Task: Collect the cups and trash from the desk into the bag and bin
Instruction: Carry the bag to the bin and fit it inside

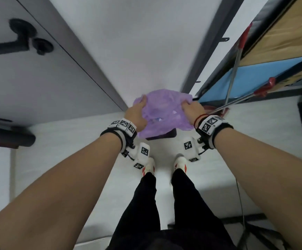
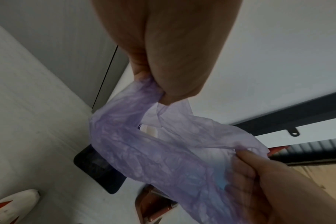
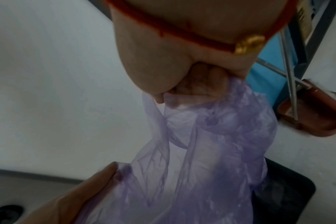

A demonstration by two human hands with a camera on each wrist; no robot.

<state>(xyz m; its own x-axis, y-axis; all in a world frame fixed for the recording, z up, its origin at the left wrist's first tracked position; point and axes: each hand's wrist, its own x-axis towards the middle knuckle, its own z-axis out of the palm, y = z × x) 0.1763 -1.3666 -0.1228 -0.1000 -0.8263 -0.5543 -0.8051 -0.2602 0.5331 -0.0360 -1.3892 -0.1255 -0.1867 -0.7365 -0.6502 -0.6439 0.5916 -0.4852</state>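
A thin purple plastic bag (image 1: 161, 112) hangs between my two hands above a dark bin (image 1: 161, 136) on the floor. My left hand (image 1: 137, 112) grips the bag's left rim, fingers curled into the plastic (image 2: 153, 91). My right hand (image 1: 191, 110) grips the right rim the same way (image 3: 192, 92). The bag's mouth is stretched open between them, and pale cup-like shapes show faintly inside (image 2: 150, 129). In the left wrist view the bin (image 2: 98, 168) shows as a dark rounded box under the bag; in the right wrist view the bin (image 3: 284, 197) lies below the bag.
A red dustpan (image 3: 313, 115) with a metal handle (image 1: 234, 76) leans by the wall at right. A grey door with a black handle (image 1: 23, 39) is at left. My feet in white shoes (image 1: 149, 166) stand just behind the bin on a pale floor.
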